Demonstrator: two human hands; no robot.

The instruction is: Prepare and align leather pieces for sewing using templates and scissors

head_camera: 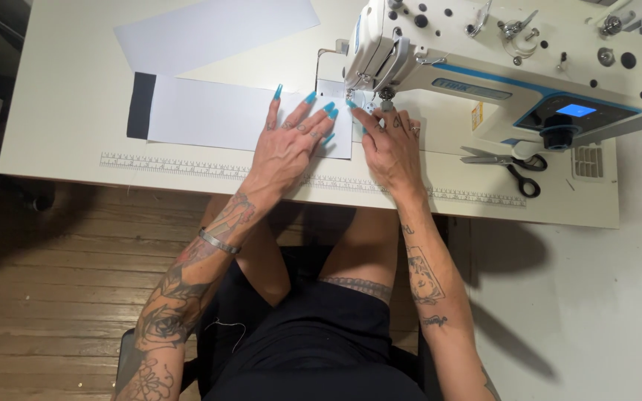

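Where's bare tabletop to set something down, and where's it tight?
Free: far-left table beside the white fabric strip; the front edge right of the scissors. Crowded: at the sewing machine needle, where the left hand and right hand press the fabric.

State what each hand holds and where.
Neither grips anything: left hand presses flat on the white fabric; right hand pins its end at the presser foot.

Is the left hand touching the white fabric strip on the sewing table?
Touching. The head view shows the left hand pressed flat on the white fabric strip, fingers spread across it.
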